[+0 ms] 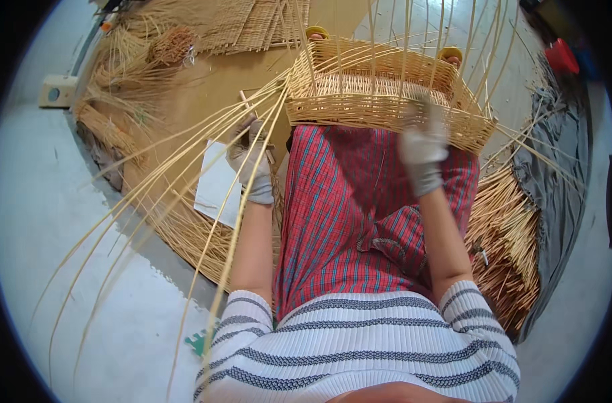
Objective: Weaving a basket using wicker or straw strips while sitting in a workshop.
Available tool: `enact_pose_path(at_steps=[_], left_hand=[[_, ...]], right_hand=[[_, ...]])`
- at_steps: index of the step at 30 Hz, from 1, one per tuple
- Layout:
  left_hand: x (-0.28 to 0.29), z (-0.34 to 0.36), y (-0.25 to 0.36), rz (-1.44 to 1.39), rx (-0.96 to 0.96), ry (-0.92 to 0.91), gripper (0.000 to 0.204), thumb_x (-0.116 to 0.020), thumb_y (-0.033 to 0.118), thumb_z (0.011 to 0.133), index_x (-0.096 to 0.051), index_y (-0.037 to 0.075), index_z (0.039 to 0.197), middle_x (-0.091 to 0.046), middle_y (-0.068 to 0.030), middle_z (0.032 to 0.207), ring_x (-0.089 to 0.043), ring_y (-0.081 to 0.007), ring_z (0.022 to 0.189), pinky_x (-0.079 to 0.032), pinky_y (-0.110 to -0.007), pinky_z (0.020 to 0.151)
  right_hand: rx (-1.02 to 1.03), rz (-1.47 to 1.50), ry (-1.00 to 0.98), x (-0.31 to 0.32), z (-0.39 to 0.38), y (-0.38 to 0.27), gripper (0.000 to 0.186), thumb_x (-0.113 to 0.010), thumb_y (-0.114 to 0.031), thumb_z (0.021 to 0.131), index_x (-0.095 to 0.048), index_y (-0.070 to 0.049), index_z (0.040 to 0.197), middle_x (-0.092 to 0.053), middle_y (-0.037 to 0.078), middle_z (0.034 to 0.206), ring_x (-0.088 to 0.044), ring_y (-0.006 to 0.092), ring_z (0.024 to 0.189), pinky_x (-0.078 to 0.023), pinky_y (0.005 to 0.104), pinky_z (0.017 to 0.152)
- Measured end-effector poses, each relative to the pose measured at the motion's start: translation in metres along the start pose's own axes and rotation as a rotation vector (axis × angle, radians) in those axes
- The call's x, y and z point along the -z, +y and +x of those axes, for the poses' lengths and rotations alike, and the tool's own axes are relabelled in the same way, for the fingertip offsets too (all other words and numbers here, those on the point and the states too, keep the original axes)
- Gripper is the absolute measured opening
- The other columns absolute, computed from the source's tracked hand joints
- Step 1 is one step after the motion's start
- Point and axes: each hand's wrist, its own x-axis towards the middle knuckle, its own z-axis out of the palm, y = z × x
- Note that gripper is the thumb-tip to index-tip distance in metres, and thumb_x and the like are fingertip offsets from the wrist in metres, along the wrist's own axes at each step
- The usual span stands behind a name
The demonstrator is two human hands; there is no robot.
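Note:
A long woven wicker basket point(333, 107) rests on my lap over a red plaid cloth point(326, 221), with tall upright rods rising from it. My gloved left hand point(251, 149) is left of the basket, its fingers curled on pale rods point(220, 151) that fan from the basket's left corner toward the lower left. My gloved right hand point(421, 140) is at the front wall of the basket, right of its middle; motion blur hides whether its fingers hold anything.
Bundles of loose cane point(168, 43) and woven panels point(252, 23) lie beyond my left hand, above a white sheet point(210, 185). Cut rods point(504, 242) and grey cloth point(551, 154) lie at my right. A red object point(560, 57) sits at the far right.

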Motion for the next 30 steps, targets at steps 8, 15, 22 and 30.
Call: enact_pose_path(at_steps=[8, 15, 22, 30], left_hand=[[0.016, -0.024, 0.072, -0.131, 0.23, -0.553, 0.049, -0.063, 0.008, 0.104, -0.055, 0.002, 0.152, -0.068, -0.0093, 0.129, -0.067, -0.0176, 0.111, -0.058, -0.032, 0.094], [-0.052, 0.027, 0.071, 0.099, 0.075, -0.329, 0.034, -0.064, 0.017, 0.108, -0.061, 0.004, 0.14, -0.073, -0.0066, 0.089, -0.069, -0.0103, 0.088, -0.056, -0.024, 0.083], [-0.046, -0.013, 0.008, -0.161, -0.172, -0.181, 0.041, -0.07, 0.032, 0.106, -0.065, 0.003, 0.135, -0.071, -0.0077, 0.111, -0.067, -0.0193, 0.11, -0.054, -0.035, 0.1], [-0.075, 0.059, -0.04, 0.11, 0.454, -0.668, 0.073, -0.078, 0.053, 0.095, -0.061, 0.002, 0.144, -0.064, -0.0144, 0.145, -0.06, -0.0266, 0.127, -0.046, -0.041, 0.11]], right_hand=[[1.158, 0.61, -0.937, -0.081, -0.098, -0.098, 0.032, -0.078, -0.033, 0.083, -0.077, -0.017, 0.111, -0.074, 0.01, 0.109, -0.068, 0.0325, 0.109, -0.055, 0.0466, 0.097], [0.515, 0.541, -1.001, -0.026, -0.03, -0.082, 0.02, -0.071, -0.028, 0.094, -0.071, -0.008, 0.09, -0.071, 0.007, 0.086, -0.071, 0.0231, 0.082, -0.057, 0.0417, 0.078], [-0.19, 1.259, -0.381, -0.074, 0.047, 0.04, 0.052, -0.046, -0.053, 0.111, -0.063, -0.005, 0.099, -0.056, 0.002, 0.089, -0.054, 0.0178, 0.076, -0.055, 0.0455, 0.092], [-0.404, 0.602, -0.265, -0.038, 0.052, 0.021, 0.019, -0.059, -0.006, 0.109, -0.074, -0.006, 0.121, -0.075, 0.005, 0.113, -0.07, 0.0128, 0.102, -0.06, 0.0283, 0.086]])
